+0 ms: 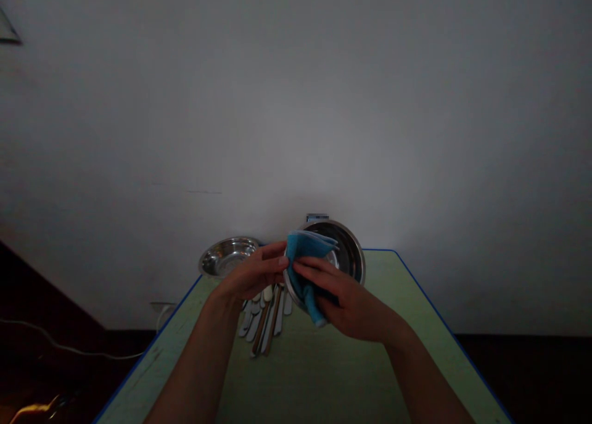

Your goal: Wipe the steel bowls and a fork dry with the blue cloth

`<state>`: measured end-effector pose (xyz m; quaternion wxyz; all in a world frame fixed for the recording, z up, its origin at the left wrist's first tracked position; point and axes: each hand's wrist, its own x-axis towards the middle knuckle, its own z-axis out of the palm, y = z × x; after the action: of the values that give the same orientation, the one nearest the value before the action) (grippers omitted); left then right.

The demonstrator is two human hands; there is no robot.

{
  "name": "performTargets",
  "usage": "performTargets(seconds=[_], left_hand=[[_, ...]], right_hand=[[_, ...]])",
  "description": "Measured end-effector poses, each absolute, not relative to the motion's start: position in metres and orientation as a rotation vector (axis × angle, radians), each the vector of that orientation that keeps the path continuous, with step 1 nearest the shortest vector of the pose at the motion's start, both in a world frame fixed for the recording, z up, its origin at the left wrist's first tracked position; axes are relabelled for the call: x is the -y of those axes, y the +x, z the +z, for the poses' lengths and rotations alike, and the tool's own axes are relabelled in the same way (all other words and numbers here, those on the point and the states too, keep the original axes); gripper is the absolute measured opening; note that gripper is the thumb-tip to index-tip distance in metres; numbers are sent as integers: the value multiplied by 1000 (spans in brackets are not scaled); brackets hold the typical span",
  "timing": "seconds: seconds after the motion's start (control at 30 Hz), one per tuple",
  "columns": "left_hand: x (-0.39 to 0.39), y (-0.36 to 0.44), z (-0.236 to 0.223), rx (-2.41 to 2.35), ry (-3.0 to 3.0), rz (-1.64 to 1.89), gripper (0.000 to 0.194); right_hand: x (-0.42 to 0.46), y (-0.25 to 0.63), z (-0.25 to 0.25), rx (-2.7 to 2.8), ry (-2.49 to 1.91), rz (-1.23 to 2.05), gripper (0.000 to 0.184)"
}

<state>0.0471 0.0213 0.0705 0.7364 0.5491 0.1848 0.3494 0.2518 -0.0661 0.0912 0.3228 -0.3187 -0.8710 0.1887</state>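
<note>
A steel bowl (pixel 355 251) is tilted up over the table, its opening turned partly towards me. My left hand (pixel 257 270) is closed on the bowl's left rim, with the thumb near the cloth. Folded over that same rim is a blue cloth (pixel 308 245), one part hanging down below the bowl. My right hand (pixel 345 297) is closed on the cloth and presses it against the inner left wall of the bowl. Some of its fingertips are hidden in the cloth's folds.
Several pieces of cutlery (pixel 266 328) lie in a heap below my left hand. A second, shallower steel bowl (pixel 210 260) stands at the back left of the green table (pixel 314 374), near the wall. A white cable (pixel 83 352) runs along the left.
</note>
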Motion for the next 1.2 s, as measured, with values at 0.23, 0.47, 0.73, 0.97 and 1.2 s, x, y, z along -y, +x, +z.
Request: performTargets(seconds=[0.23,0.47,0.73,0.97,1.2], left_hand=[[-21,48,72,-443,1214,800,52],[-22,48,73,-478,1212,864,47],[-20,50,74,-518,1176,953,43],[-21,48,73,-512,1216,955,46],[-23,48,72,-494,1250,946,45]], right_hand=[[67,249,91,2265,-844,530,63],[64,248,79,2243,-912,527,56],[71,237,74,2251,-1083,293,48],[69,237,72,2307,-1057,239,48],[69,240,71,2306,-1006,255,56]])
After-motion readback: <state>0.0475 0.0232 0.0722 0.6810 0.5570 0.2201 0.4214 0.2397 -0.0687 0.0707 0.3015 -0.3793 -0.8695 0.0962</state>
